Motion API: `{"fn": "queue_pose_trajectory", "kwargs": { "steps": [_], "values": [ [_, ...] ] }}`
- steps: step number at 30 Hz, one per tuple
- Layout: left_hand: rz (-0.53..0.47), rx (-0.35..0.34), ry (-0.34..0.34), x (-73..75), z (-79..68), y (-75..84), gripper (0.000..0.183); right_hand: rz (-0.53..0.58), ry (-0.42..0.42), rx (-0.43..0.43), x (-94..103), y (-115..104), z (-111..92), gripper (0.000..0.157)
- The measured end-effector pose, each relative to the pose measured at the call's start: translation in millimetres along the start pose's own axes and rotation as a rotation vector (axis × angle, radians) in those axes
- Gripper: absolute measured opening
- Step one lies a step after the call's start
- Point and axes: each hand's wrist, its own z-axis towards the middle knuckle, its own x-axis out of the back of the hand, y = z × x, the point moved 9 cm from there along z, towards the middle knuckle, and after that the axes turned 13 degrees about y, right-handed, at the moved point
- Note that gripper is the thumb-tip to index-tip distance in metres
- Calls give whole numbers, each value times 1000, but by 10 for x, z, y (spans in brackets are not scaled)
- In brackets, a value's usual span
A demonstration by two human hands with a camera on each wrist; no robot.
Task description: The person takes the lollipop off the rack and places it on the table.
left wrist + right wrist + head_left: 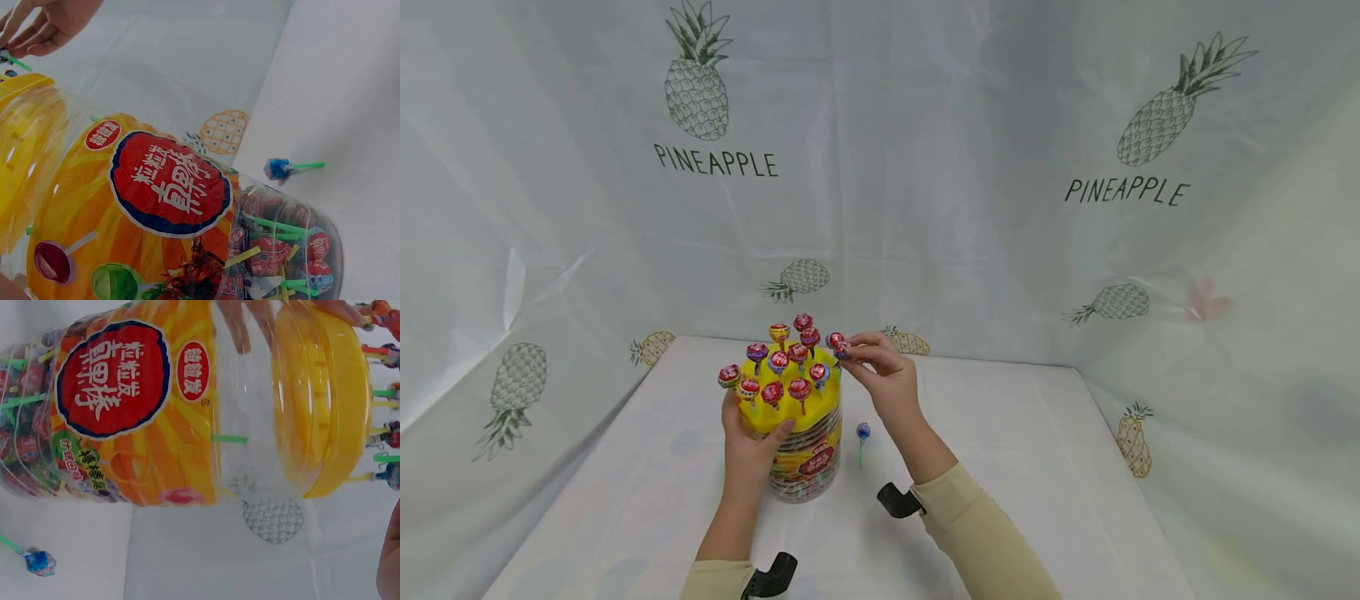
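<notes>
A clear plastic jar (805,475) with a yellow lid (786,410) stands upright on the table, its label orange and red. Several wrapped lollipops stick up from the lid, a red one (800,389) near its front among them. My left hand (748,450) grips the jar near the lid from the left, thumb in front. At the lid's right edge, my right hand (887,379) pinches a lollipop (842,350); its green stick (20,64) shows in the left wrist view. Whether that stick is in the lid, I cannot tell. More lollipops (269,256) fill the jar's lower part.
A blue-wrapped lollipop (862,431) with a green stick lies on the white table (1000,450), right of the jar. White cloth (925,208) printed with pineapples hangs behind and at both sides. Each wrist wears a black camera mount (898,502).
</notes>
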Motion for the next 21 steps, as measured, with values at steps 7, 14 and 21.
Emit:
{"fn": "queue_pose_trajectory", "kwargs": {
  "steps": [7,14,21],
  "values": [
    [-1,15,1,5,-3,-2,93,29,77,-108,247,137,-46,14],
    [35,42,3,19,5,-47,95,50,147,-242,492,423,-208,18],
    [25,36,-4,0,6,-37,94,-31,190,-346,756,815,-401,18]
  ]
}}
